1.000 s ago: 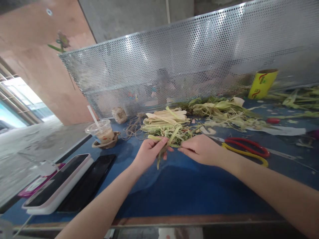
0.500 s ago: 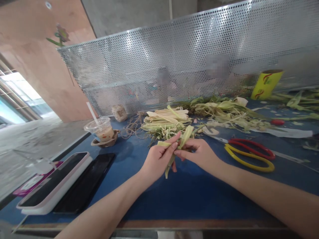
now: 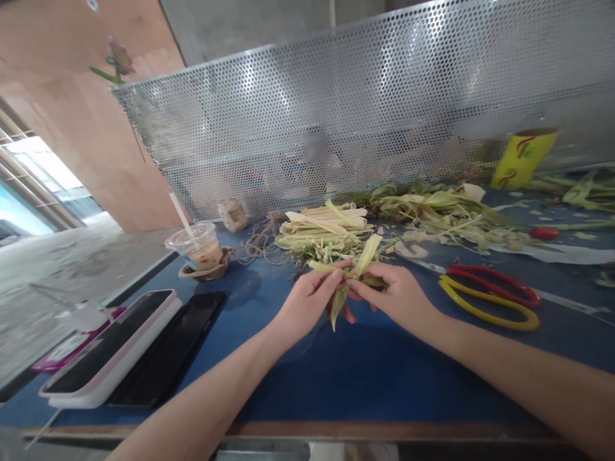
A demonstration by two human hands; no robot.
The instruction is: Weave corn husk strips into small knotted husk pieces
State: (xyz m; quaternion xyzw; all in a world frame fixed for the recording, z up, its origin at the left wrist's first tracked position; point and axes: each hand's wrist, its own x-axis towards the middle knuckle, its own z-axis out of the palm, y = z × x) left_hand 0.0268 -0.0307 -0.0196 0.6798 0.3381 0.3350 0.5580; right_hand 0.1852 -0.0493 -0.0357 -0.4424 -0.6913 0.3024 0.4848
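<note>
Both my hands meet over the near middle of the blue table, closed on pale green corn husk strips (image 3: 368, 255). My left hand (image 3: 312, 298) pinches them between thumb and fingers. My right hand (image 3: 396, 291) grips them close beside it, fingertips nearly touching the left ones. One strip points up, one sticks out to the left, and a tip hangs down below the fingers. Just beyond lies a pile of trimmed husk pieces (image 3: 327, 224), with small green scraps (image 3: 317, 251) in front of it. The exact crossing of the strips is hidden by my fingers.
Red-and-yellow-handled scissors (image 3: 494, 288) lie at right. Behind are loose husks (image 3: 432, 211) and a yellow tube (image 3: 526, 157). To the left are an iced drink cup (image 3: 199, 250), twine (image 3: 262, 240), a black phone (image 3: 168, 349) and a white-edged case (image 3: 115, 346). A perforated metal screen (image 3: 269, 128) stands behind.
My hands have shifted slightly right in view, still holding the husk strips. The hanging tip has swung right, and the right hand's fingers sit a little farther from the left thumb.
</note>
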